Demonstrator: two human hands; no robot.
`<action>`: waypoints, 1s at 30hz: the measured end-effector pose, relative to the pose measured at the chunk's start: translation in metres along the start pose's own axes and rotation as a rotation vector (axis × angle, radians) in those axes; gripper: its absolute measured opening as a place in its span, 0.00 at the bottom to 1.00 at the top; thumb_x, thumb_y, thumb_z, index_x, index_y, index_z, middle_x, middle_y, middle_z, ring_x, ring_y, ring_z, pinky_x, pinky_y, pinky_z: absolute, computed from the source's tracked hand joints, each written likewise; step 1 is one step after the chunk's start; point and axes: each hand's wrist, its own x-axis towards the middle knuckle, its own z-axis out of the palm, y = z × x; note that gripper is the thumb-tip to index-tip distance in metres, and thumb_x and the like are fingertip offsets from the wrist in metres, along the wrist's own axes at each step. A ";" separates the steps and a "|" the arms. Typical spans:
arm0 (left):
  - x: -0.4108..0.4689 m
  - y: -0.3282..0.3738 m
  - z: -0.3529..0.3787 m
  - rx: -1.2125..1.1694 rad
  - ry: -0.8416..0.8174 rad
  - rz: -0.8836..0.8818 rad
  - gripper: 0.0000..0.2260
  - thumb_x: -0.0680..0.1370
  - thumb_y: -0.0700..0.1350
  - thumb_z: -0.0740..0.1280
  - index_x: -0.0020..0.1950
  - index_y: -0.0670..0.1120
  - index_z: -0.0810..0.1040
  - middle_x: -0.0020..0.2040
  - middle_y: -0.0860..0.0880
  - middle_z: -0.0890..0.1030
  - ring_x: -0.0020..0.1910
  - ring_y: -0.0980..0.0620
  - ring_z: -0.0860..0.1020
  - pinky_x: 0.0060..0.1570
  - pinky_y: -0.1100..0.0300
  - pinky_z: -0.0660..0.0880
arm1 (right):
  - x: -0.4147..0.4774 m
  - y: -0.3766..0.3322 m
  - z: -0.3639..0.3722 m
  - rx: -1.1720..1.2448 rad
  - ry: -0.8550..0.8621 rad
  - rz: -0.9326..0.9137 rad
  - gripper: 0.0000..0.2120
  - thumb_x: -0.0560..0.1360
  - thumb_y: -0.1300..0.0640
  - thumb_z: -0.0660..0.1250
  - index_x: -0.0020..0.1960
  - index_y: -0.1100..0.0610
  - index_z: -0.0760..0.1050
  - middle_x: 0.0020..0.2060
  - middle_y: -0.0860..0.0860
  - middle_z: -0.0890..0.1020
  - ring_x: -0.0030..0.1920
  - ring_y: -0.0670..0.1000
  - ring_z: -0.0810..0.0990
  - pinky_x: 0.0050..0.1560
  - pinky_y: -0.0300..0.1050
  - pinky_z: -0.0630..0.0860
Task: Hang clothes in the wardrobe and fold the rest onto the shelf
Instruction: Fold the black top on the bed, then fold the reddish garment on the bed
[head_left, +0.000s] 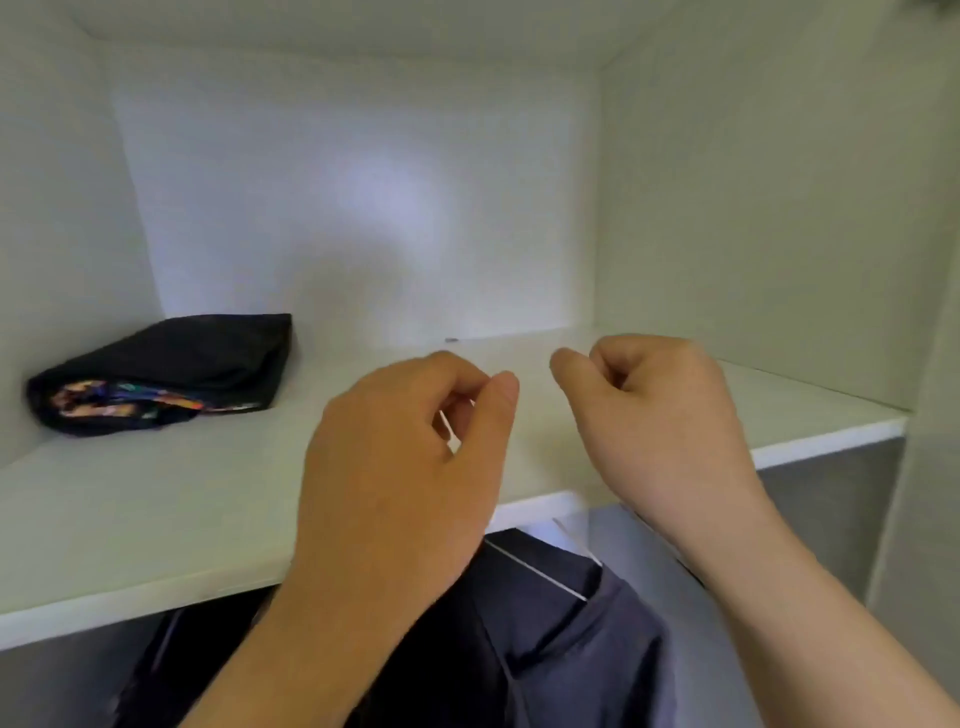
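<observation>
My left hand (400, 467) is curled around a thin white hook, which appears to belong to the white hanger (540, 571) just below the shelf edge. A dark blue garment (561, 649) hangs on that hanger, partly hidden by my left forearm. My right hand (660, 415) hovers beside the left one over the white shelf (156, 519), fingers curled with nothing visible in them. A folded black garment (161, 371) with a colourful print lies at the shelf's back left.
The white wardrobe's back panel (363, 208) and right side wall (753, 208) enclose the shelf. A darker garment (182, 670) hangs below the shelf at the left. A tiny dark speck (451, 340) lies near the shelf's back.
</observation>
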 end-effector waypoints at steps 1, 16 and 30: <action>-0.008 0.010 0.016 -0.057 -0.045 0.041 0.14 0.78 0.60 0.64 0.38 0.55 0.79 0.36 0.58 0.79 0.38 0.57 0.77 0.37 0.63 0.70 | -0.013 0.011 -0.017 -0.028 0.046 0.047 0.22 0.76 0.49 0.66 0.32 0.61 0.62 0.24 0.55 0.61 0.28 0.51 0.59 0.30 0.48 0.62; -0.276 0.221 0.178 -1.036 -1.293 0.444 0.28 0.80 0.64 0.56 0.35 0.42 0.74 0.27 0.44 0.71 0.27 0.47 0.70 0.30 0.49 0.67 | -0.337 0.057 -0.223 -0.493 0.892 1.039 0.26 0.81 0.46 0.60 0.35 0.65 0.65 0.25 0.52 0.67 0.28 0.50 0.66 0.33 0.57 0.72; -0.564 0.336 0.021 -0.967 -2.172 1.192 0.23 0.83 0.57 0.63 0.33 0.44 0.74 0.23 0.54 0.71 0.25 0.57 0.68 0.29 0.58 0.63 | -0.686 -0.043 -0.238 -0.445 1.735 1.533 0.25 0.81 0.46 0.59 0.33 0.63 0.62 0.27 0.55 0.65 0.28 0.52 0.64 0.35 0.48 0.64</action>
